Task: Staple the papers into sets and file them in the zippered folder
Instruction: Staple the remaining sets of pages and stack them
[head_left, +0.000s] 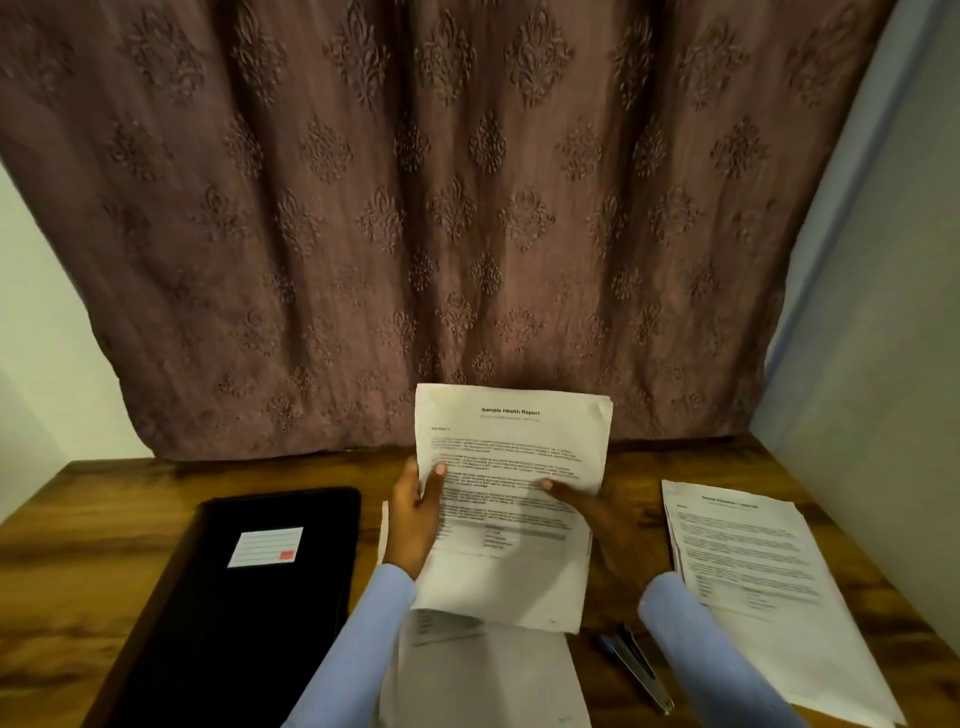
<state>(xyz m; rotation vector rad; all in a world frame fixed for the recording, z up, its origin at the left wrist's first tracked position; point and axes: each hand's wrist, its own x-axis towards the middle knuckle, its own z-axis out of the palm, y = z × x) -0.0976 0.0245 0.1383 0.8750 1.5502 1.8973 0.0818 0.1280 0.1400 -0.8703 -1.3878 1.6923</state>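
Head view: left hand (415, 512) and right hand (597, 525) each pinch the raised sheets (511, 467) at mid-edges; light, floppy paper, best gripped there before reaching the stapler (636, 670).

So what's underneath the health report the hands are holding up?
Below the raised health report, held by the left hand and right hand, more printed sheets lie on the wooden table. Their upper part is covered, so their count and text cannot be told.
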